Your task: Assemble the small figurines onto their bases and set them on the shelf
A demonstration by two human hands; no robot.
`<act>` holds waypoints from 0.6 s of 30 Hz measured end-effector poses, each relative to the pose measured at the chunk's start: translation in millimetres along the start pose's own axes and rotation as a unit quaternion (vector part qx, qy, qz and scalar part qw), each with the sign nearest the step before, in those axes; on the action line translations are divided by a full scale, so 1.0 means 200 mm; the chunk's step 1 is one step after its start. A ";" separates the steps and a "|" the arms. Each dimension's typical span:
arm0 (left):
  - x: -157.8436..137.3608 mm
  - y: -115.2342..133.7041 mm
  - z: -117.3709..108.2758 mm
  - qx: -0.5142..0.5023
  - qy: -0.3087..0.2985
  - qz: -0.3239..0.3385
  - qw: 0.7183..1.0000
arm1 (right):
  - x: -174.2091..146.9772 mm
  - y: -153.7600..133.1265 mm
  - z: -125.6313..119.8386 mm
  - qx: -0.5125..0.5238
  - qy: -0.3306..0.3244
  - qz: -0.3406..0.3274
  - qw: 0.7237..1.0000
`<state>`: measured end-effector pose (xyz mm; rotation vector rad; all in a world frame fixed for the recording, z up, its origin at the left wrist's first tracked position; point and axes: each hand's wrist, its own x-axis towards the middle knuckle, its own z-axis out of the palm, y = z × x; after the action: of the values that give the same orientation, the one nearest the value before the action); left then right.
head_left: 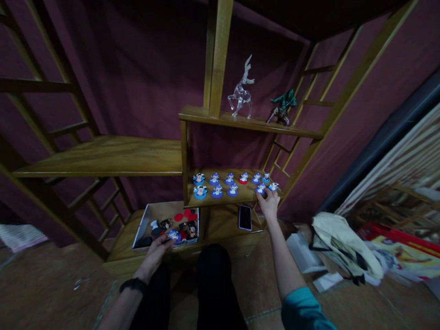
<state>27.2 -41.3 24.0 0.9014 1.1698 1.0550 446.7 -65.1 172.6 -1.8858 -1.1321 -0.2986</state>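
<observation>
My right hand (270,203) reaches onto the low wooden shelf (206,200), its fingers closed on a small purple-and-white figurine (260,188) in the front row. Several similar figurines on round bases stand there in two rows, among them a red-based one (244,178) and a blue-based one (200,191). Over the front edge of an open cardboard box (147,215), my left hand (160,245) pinches another purple-and-white figurine (174,236). Inside the box lie red discs (187,213), dark figurines (191,229) and a small white piece (154,224).
A phone (245,217) lies on the lower board under the figurine shelf. Above, a clear deer statue (242,91) and a green-and-brown figure (283,107) stand on a higher shelf. A cream cloth bag (343,243) and a white box (305,253) sit on the floor at right.
</observation>
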 end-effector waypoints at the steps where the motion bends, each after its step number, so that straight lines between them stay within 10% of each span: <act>1: 0.00 0.00 0.00 0.004 0.003 0.004 1.000 | -0.03 -0.02 -0.02 0.019 0.012 -0.003 1.000; 5: -0.01 0.01 0.00 0.021 0.012 0.008 1.000 | -0.33 -0.12 -0.04 0.132 0.063 -0.004 0.989; 13: -0.05 0.00 0.04 -0.008 0.025 0.006 1.000 | -1.16 -0.47 0.26 0.349 -0.291 -0.077 0.887; 18: -0.07 0.00 0.05 -0.004 -0.008 0.018 1.000 | -1.29 -0.56 0.50 0.350 -0.320 -0.053 0.879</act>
<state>36.7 -55.7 29.9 0.9266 1.1389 1.0795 191.7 -117.4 27.5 -1.2735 -1.5123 0.6608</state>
